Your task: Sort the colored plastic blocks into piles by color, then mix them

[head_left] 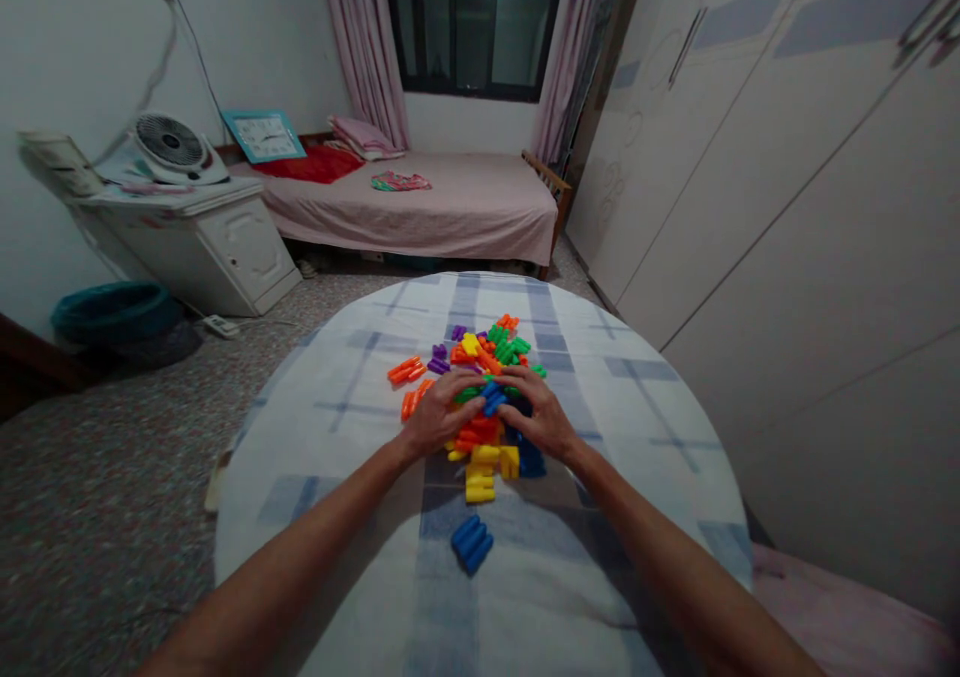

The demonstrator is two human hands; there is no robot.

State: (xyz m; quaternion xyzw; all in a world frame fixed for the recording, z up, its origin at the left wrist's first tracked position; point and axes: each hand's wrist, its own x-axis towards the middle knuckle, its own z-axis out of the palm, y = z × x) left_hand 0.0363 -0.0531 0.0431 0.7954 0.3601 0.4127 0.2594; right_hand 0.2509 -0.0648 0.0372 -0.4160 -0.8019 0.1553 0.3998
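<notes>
My left hand point(439, 415) and my right hand point(536, 412) arch over a heap of multicoloured plastic interlocking blocks point(487, 352) on a round table. Their fingertips nearly meet around a blue block point(493, 397) and a green block point(469, 394). Whether either hand grips them, I cannot tell. Below my palms sit a joined yellow stack point(480, 482) and a dark blue group point(531, 460). Nearer me lies a separate blue block cluster point(471, 544). Orange blocks point(405, 370) lie left of the heap.
A plaid white-and-blue cloth point(615, 427) covers the round table. Tall white wardrobe doors point(780, 207) stand to the right. A pink-covered bed point(442, 207) lies ahead, and a white cabinet point(187, 247) with a fan point(171, 145) stands at left.
</notes>
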